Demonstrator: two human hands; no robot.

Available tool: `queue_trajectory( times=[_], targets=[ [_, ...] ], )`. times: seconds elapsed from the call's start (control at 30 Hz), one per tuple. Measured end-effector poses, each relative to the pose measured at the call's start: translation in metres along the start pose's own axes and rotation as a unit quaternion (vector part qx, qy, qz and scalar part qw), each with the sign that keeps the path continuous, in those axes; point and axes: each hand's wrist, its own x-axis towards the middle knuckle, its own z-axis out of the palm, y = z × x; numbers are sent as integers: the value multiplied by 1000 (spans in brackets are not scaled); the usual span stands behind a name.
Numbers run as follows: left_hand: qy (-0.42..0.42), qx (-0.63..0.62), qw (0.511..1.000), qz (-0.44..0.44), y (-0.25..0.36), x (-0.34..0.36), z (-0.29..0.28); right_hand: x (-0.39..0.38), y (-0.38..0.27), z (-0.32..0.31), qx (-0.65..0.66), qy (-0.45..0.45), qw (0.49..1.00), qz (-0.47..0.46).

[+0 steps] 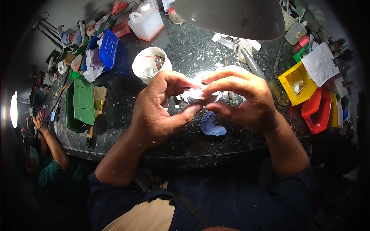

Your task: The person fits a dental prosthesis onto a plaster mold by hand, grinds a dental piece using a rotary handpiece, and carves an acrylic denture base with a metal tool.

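Observation:
Both my hands meet over a lumpy white plaster-like piece (187, 94) under the lamp's bright light. My left hand (162, 109) grips it from the left with thumb and fingers. My right hand (243, 100) has its fingers curled over the piece from the right; their tips partly hide it. Just below the piece lies a curved light-blue dental-impression-like object (212, 125). A thin tool (230, 96) is partly visible behind my right hand, and white crumbs are scattered nearby.
A white tub (140, 65) and jug (146, 25) stand behind. Left are blue (110, 50) and green (79, 100) bins and a brush (99, 96). A lamp (229, 15) overhangs; a handpiece (250, 59), yellow (293, 79) and red (316, 111) bins are right. A co-worker's arm (56, 146) is far left.

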Motion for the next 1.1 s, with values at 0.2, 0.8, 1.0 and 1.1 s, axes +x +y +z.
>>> queue_trajectory(
  times=[0.2,0.8,1.0,1.1],
  targets=[
    [12,-14,1000,5,-4,-1,5,-1,-2,5,-44,-1,999,-14],
    [-2,-13,1000,-1,-6,-2,4,-4,-3,1,-52,-19,998,-19],
    [-11,-4,1000,-1,-4,-2,3,-3,-4,5,-95,1,994,-45],
    [-9,32,999,-2,1,-2,4,-3,-5,5,-105,-5,993,-55]
  ],
)
